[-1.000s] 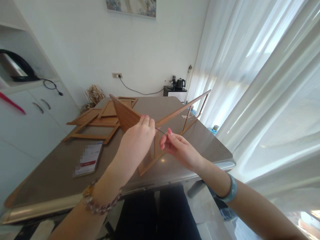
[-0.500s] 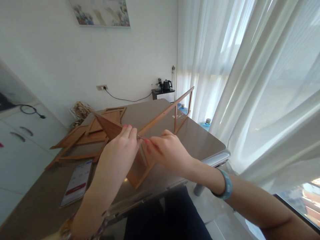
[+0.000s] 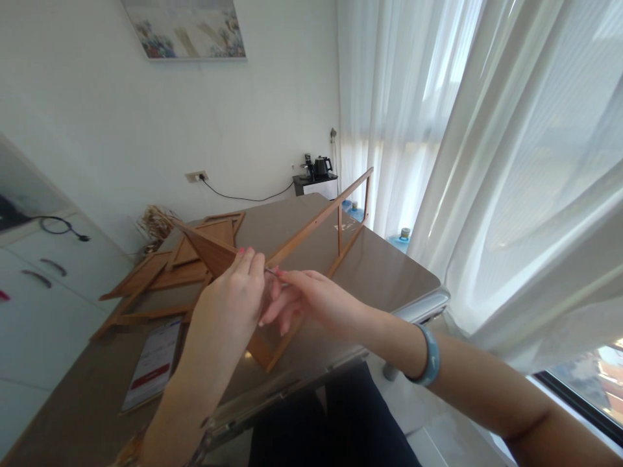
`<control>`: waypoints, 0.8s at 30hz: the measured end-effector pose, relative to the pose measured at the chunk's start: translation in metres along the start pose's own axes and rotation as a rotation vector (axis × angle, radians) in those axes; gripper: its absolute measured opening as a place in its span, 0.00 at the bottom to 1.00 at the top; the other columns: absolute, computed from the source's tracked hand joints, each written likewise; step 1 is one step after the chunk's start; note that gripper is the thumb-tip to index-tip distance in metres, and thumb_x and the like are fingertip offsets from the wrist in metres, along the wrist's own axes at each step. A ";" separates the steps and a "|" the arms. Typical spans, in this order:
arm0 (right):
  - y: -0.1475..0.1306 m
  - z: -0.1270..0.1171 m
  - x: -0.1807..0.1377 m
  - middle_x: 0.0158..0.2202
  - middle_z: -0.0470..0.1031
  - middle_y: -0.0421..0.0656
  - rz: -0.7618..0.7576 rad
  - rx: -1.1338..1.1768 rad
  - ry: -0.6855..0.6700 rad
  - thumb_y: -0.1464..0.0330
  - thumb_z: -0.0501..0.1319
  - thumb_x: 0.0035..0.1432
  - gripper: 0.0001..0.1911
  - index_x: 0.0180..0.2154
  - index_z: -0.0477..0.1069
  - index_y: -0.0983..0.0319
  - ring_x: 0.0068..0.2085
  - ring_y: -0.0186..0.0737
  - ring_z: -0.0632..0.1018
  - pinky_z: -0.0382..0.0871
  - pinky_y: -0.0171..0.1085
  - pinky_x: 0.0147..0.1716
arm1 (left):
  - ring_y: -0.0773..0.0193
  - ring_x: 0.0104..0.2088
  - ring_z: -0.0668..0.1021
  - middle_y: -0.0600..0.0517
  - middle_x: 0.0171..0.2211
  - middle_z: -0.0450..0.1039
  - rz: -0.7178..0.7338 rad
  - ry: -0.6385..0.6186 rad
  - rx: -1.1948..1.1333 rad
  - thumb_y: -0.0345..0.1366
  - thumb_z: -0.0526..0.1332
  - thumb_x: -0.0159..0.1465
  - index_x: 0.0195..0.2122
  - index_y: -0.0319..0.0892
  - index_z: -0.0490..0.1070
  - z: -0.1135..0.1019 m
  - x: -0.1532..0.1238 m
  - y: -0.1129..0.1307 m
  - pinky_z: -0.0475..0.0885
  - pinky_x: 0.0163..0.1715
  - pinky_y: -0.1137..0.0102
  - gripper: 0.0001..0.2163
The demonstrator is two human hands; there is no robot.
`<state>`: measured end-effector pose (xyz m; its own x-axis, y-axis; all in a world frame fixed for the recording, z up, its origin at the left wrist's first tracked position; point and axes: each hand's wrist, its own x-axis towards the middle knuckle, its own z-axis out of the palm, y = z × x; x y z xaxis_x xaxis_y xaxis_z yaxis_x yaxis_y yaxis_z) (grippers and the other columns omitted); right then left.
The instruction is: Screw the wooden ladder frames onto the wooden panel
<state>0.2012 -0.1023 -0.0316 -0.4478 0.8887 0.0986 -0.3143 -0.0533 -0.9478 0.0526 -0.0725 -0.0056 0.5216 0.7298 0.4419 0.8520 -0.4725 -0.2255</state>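
Note:
My left hand (image 3: 233, 285) is closed around the corner where a wooden panel (image 3: 209, 250) meets a long wooden frame (image 3: 311, 227). The frame stands on edge on the table and stretches away to the right. My right hand (image 3: 311, 295) pinches a thin metal rod (image 3: 271, 271) between thumb and forefinger, its other fingers partly spread. The rod's far end reaches the wood beside my left fingertips; what it enters is hidden. Below my hands, a lower wooden corner (image 3: 267, 357) juts toward the table's near edge.
More wooden frames and panels (image 3: 182, 275) lie in a pile on the left of the table (image 3: 389, 272). A phone (image 3: 152, 363) with a lit screen lies near my left forearm. Beyond the table are a black kettle (image 3: 322, 166), a water bottle (image 3: 402, 239) and white curtains (image 3: 389, 117).
My right hand has turned about the rod: its fingers, folded before, now reach out below the thumb. My left hand keeps its hold on the wooden corner. The view has shifted slightly.

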 end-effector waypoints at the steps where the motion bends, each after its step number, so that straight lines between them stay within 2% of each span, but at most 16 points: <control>1: -0.001 -0.003 -0.001 0.27 0.79 0.42 -0.029 -0.199 0.015 0.56 0.41 0.72 0.28 0.30 0.71 0.62 0.26 0.33 0.76 0.66 0.35 0.32 | 0.52 0.55 0.78 0.36 0.58 0.71 0.001 0.004 0.007 0.30 0.48 0.68 0.47 0.35 0.71 -0.001 0.000 0.000 0.78 0.43 0.67 0.14; 3: -0.004 -0.009 -0.003 0.28 0.78 0.43 -0.166 -0.719 0.132 0.52 0.38 0.71 0.31 0.33 0.71 0.62 0.28 0.36 0.75 0.63 0.37 0.33 | 0.52 0.55 0.78 0.37 0.57 0.72 -0.001 0.013 0.018 0.29 0.48 0.68 0.48 0.35 0.71 -0.003 -0.001 0.001 0.78 0.43 0.67 0.15; 6: -0.008 -0.018 -0.007 0.33 0.78 0.43 -0.572 -1.557 0.316 0.51 0.44 0.71 0.25 0.41 0.71 0.61 0.32 0.37 0.73 0.55 0.39 0.35 | 0.54 0.55 0.78 0.37 0.57 0.72 -0.003 0.004 0.012 0.29 0.47 0.68 0.49 0.35 0.71 -0.005 -0.002 0.002 0.78 0.44 0.68 0.15; 8: -0.010 -0.021 -0.009 0.33 0.77 0.41 -0.809 -1.916 0.355 0.57 0.49 0.72 0.17 0.40 0.70 0.60 0.33 0.37 0.71 0.51 0.41 0.34 | 0.53 0.54 0.79 0.37 0.57 0.72 -0.009 -0.004 -0.001 0.29 0.48 0.68 0.48 0.35 0.72 -0.006 -0.002 0.003 0.78 0.45 0.67 0.15; 10: -0.012 -0.022 -0.009 0.29 0.75 0.39 -0.926 -2.087 0.384 0.67 0.48 0.73 0.14 0.36 0.69 0.59 0.31 0.37 0.68 0.49 0.41 0.33 | 0.52 0.54 0.79 0.37 0.56 0.73 -0.020 -0.005 -0.004 0.31 0.48 0.69 0.48 0.35 0.72 -0.006 -0.001 0.004 0.78 0.45 0.65 0.15; 12: -0.011 -0.020 -0.008 0.25 0.71 0.37 -0.938 -2.122 0.420 0.72 0.47 0.72 0.16 0.33 0.68 0.60 0.29 0.36 0.66 0.48 0.41 0.33 | 0.51 0.54 0.78 0.38 0.57 0.73 -0.036 -0.011 0.008 0.32 0.49 0.69 0.47 0.35 0.73 -0.005 0.000 0.005 0.79 0.44 0.64 0.14; 15: -0.005 -0.015 -0.006 0.22 0.70 0.37 -0.819 -1.972 0.457 0.70 0.47 0.72 0.18 0.30 0.67 0.60 0.27 0.35 0.65 0.48 0.40 0.33 | 0.49 0.55 0.78 0.39 0.57 0.72 -0.040 -0.033 0.026 0.31 0.50 0.69 0.47 0.35 0.73 -0.005 0.001 0.005 0.80 0.44 0.63 0.13; 19: 0.008 -0.004 -0.003 0.20 0.71 0.37 -0.515 -1.503 0.551 0.64 0.46 0.72 0.23 0.26 0.67 0.60 0.23 0.32 0.66 0.52 0.37 0.32 | 0.49 0.57 0.77 0.37 0.57 0.72 -0.019 -0.015 0.002 0.31 0.49 0.69 0.47 0.35 0.73 -0.006 0.000 0.004 0.79 0.45 0.62 0.14; 22: 0.018 0.007 0.001 0.20 0.74 0.38 -0.341 -1.097 0.538 0.61 0.42 0.73 0.29 0.22 0.67 0.59 0.24 0.32 0.71 0.56 0.34 0.31 | 0.50 0.57 0.76 0.35 0.57 0.72 0.001 0.030 -0.039 0.29 0.48 0.69 0.47 0.34 0.73 -0.006 -0.002 0.003 0.79 0.45 0.64 0.15; 24: 0.022 0.013 0.004 0.20 0.75 0.38 -0.292 -1.033 0.569 0.61 0.40 0.74 0.30 0.23 0.67 0.59 0.25 0.32 0.73 0.57 0.33 0.31 | 0.50 0.57 0.77 0.35 0.56 0.72 -0.001 0.040 -0.054 0.28 0.47 0.68 0.47 0.34 0.73 -0.006 -0.003 0.002 0.79 0.45 0.64 0.16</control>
<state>0.1813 -0.1054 -0.0485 0.0416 0.8933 0.4476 0.5893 0.3398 -0.7329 0.0522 -0.0786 -0.0024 0.5176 0.7103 0.4770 0.8483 -0.4987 -0.1779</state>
